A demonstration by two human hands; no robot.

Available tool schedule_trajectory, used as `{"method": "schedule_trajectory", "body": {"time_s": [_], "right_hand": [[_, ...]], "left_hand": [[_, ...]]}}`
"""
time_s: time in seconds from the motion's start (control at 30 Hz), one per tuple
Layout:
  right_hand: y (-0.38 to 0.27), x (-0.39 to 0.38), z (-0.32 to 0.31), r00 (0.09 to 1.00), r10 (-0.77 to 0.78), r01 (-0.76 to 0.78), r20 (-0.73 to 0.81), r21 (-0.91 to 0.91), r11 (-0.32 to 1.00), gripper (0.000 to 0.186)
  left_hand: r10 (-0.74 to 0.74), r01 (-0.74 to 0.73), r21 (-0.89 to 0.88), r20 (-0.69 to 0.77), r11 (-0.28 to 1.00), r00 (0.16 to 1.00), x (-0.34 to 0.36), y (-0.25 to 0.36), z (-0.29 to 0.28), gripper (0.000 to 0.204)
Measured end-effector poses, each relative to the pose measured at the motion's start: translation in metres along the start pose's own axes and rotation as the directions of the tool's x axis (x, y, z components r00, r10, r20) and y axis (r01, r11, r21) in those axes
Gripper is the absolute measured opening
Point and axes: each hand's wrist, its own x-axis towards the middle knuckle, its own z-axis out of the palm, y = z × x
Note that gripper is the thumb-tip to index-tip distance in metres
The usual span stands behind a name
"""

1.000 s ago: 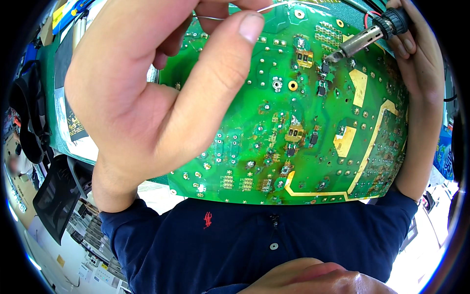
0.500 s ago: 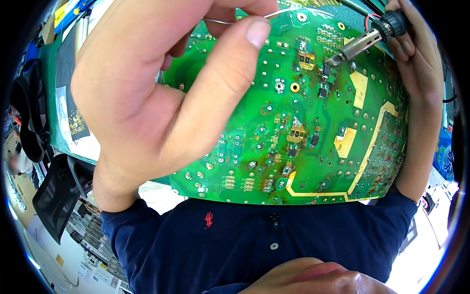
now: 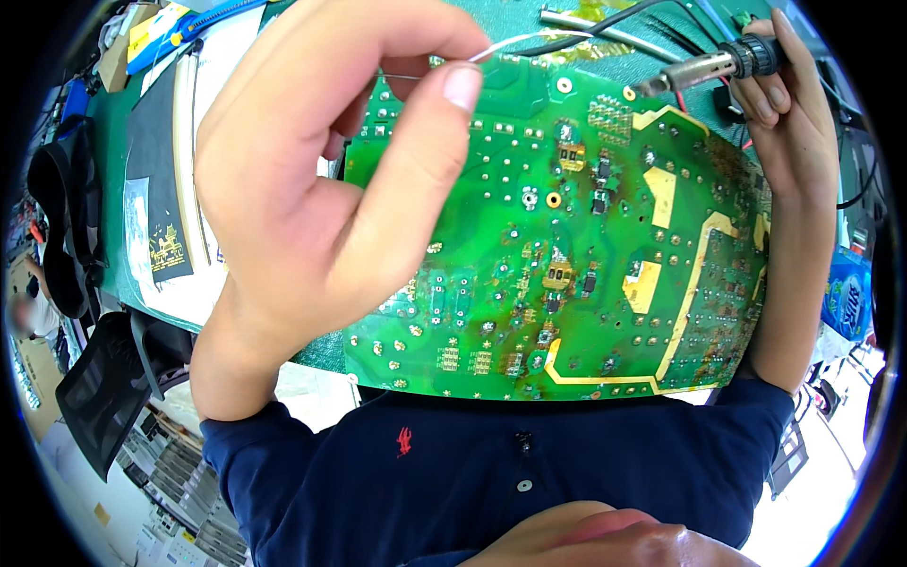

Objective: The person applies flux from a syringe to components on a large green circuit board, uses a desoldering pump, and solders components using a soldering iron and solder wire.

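A large green circuit board [image 3: 501, 236] lies in front of my body, with gold traces, small black chips and brownish stains among its solder joints. My left hand [image 3: 302, 180] hovers over the board's left part and hides some of it. Between its thumb and forefinger it pinches a thin, silvery solder wire [image 3: 534, 36], whose free end curves rightward over the far edge. My right hand [image 3: 789, 123], at the far right corner, grips a soldering iron [image 3: 709, 72] by its black handle. The iron's metal barrel points left near the far edge, apart from the chips.
A green mat [image 3: 113, 213] underlies the work. On the left are a black booklet [image 3: 168, 222] with gold print, white papers, and a blue tool [image 3: 203, 28]. A dark cable [image 3: 605, 26] and metal rod cross the far side. A blue packet [image 3: 846, 298] sits right; a chair [image 3: 99, 387] stands lower left.
The soldering iron has lifted away from a chip and moved toward the far edge. The whole view has shifted somewhat, showing more of the far mat. My left hand still pinches the solder wire.
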Motion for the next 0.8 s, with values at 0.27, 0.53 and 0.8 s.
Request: {"method": "schedule_trajectory", "body": {"time_s": [0.27,0.53,0.8], "right_hand": [[-0.027,-0.028,0.03,0.932,-0.249,0.191,-0.262,-0.229,0.955,0.04],[-0.024,-0.1,0.007,0.881,-0.45,0.283,-0.143,-0.603,0.746,0.041],[0.007,-0.149,0.018,0.853,-0.521,0.352,0.03,-0.77,0.532,0.04]], "left_hand": [[-0.095,0.091,-0.041,-0.132,0.995,0.987,-0.009,0.005,-0.003,0.015],[-0.047,0.048,0.007,-0.15,0.999,0.988,-0.008,0.003,-0.002,0.015],[-0.074,0.084,0.069,-0.136,0.994,0.988,-0.009,0.008,0.0,0.017]]}}
